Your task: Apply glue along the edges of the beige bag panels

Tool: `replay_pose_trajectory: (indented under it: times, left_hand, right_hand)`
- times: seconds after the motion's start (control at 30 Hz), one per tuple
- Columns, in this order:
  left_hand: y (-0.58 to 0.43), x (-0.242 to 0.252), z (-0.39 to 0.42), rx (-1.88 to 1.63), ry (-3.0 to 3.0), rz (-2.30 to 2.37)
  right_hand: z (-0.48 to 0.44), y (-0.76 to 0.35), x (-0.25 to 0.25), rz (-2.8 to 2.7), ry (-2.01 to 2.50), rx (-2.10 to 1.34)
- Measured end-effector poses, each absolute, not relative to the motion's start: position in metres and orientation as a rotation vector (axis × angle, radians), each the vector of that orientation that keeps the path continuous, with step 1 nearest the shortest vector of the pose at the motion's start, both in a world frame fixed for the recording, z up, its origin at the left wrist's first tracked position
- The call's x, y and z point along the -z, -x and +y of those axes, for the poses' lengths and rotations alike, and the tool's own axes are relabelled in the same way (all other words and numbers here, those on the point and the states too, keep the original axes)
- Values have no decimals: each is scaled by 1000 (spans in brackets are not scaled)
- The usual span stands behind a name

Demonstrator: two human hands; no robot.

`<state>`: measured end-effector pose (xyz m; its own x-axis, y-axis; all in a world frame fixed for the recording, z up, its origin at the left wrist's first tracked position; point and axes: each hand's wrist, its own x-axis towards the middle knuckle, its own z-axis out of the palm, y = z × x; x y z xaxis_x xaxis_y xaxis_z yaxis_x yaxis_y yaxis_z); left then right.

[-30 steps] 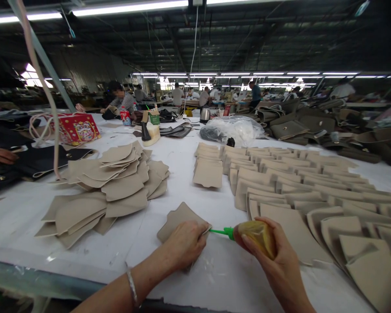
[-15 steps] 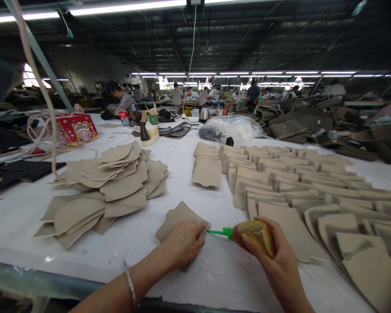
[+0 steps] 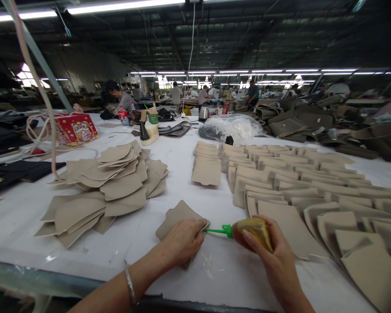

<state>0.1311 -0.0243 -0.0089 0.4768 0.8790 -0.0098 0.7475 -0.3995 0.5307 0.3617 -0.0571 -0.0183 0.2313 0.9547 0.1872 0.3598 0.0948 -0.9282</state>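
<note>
Near the front of the table, my left hand [image 3: 186,240] is closed on the right-hand edge of a beige fabric-like panel [image 3: 174,219], and the fingers cover part of it. My right hand [image 3: 276,254] wraps round a squeeze bottle [image 3: 252,233] of amber liquid, tilted on its side. The bottle's thin green nozzle [image 3: 218,230] points left and its tip meets the panel's edge by my left fingertips. Whether liquid comes out is too small to see.
A loose pile of beige panels [image 3: 120,184] lies to the left, and overlapping rows of panels [image 3: 280,178] fill the right. Farther back are a red patterned box [image 3: 76,129], a clear plastic bag [image 3: 237,128] and a kettle [image 3: 203,114]. A pink cable [image 3: 48,95] hangs at the left.
The bottle and my right hand have shifted slightly left, bringing the nozzle tip a little farther in at the panel's edge. My left hand keeps its hold on the panel.
</note>
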Motion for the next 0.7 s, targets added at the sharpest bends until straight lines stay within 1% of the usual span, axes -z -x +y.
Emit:
replay_pose_trajectory:
  times: [0.1,0.27,0.43,0.6,0.7]
  left_hand:
    - [-129,11,-23,-405,-2243,1336]
    - [-126,12,-22,-425,-2202,1319]
    - [-125,12,-22,-434,-2191,1325]
    - [-126,13,-23,-451,-2201,1329]
    - [-126,12,-24,-466,-2200,1323]
  right_hand:
    - [-61,-359,17,-1310,1470,-703]
    - [-71,-356,18,-1380,1435,-875]
    - [-70,-359,21,-1365,1446,-787]
    - [-77,-358,24,-1469,1411,-911]
    - [-79,-358,26,-1435,1422,-826]
